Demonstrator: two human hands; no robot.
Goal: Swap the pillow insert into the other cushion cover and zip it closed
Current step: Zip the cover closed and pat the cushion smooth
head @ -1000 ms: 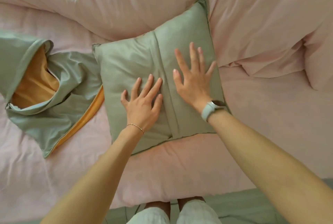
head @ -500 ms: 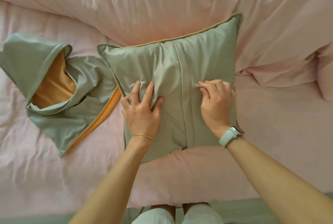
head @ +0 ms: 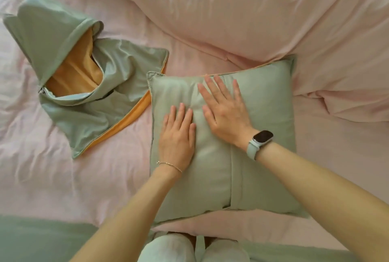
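Observation:
A stuffed sage-green cushion [head: 265, 156] lies flat on the pink bed, a vertical flap seam running down its middle with a small gap at the bottom. My left hand [head: 177, 137] rests flat on its left half, fingers together. My right hand [head: 226, 112], with a watch on the wrist, lies flat just right of the seam, fingers spread. To the left an empty green cover [head: 88, 106] with an orange lining lies crumpled, its zip opening gaping wide.
A bunched pink duvet [head: 252, 13] rises behind the cushion and to the right. The pink sheet [head: 42, 177] spreads left and in front. A green floor strip [head: 37, 242] and my knees [head: 193, 249] show at the bottom edge.
Half a second ago both hands pinched the cushion's fabric; now they lie flat on it. The cushion has turned square and sits lower and further right in view.

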